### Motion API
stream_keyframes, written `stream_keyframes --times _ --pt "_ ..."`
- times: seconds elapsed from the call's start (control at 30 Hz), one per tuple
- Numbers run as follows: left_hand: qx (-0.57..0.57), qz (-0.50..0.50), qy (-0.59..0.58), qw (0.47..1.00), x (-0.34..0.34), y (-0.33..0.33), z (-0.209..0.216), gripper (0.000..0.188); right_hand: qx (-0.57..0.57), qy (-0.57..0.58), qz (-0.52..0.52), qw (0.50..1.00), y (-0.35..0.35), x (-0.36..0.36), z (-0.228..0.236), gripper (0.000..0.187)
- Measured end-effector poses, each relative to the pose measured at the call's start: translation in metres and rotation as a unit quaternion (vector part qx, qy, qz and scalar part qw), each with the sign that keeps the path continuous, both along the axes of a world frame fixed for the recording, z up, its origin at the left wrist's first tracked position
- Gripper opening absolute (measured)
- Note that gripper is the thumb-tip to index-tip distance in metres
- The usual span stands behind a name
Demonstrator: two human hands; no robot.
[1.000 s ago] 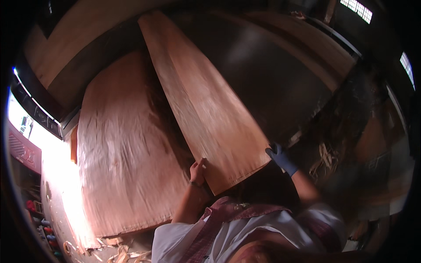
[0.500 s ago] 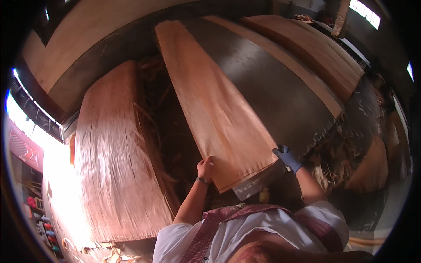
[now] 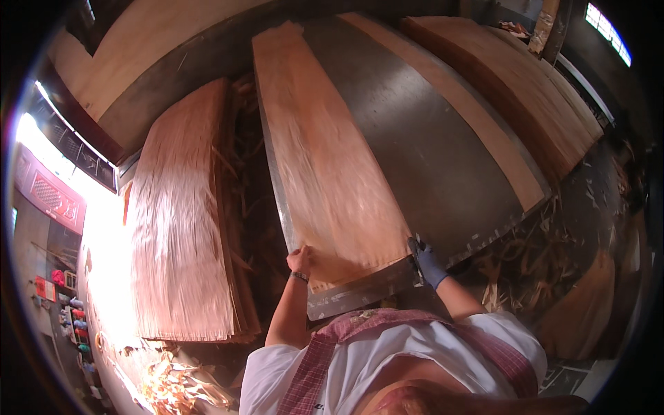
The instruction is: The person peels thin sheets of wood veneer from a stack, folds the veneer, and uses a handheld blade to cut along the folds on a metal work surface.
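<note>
Wooden sheet: carried by counter.
Left hand: clamped on sheet's edge.
Right hand: gloved, placed at corner; grip unclear.

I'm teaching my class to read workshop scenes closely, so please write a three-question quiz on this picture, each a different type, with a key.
1. True or false: the right hand is bare.
2. Where along the wood sheet is the left hand?
A) far end
B) left edge, near the closer end
C) right edge
3. Fill in: on the dark panel, the narrow wood strip lies to the ____ of the sheet.

Key: 1. False, it wears a blue glove; 2. B; 3. right.
</note>
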State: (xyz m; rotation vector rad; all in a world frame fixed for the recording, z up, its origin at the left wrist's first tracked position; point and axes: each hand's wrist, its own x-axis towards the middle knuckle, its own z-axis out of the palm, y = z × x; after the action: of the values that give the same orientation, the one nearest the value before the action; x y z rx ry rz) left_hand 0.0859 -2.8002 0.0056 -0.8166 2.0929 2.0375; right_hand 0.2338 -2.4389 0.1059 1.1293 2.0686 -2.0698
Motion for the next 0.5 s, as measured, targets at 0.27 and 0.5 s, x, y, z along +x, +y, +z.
stream_keyframes --times 0.27,0.5 --pt "-0.153 0.072 -0.045 0.985 -0.003 -0.031 -0.011 0.024 -0.003 -0.041 0.071 0.997 -0.014 -0.018 -0.03 0.04" --pt "-0.221 0.034 -0.074 0.972 -0.018 0.002 -0.029 0.025 0.402 0.142 0.039 0.904 0.024 0.023 -0.138 0.038"
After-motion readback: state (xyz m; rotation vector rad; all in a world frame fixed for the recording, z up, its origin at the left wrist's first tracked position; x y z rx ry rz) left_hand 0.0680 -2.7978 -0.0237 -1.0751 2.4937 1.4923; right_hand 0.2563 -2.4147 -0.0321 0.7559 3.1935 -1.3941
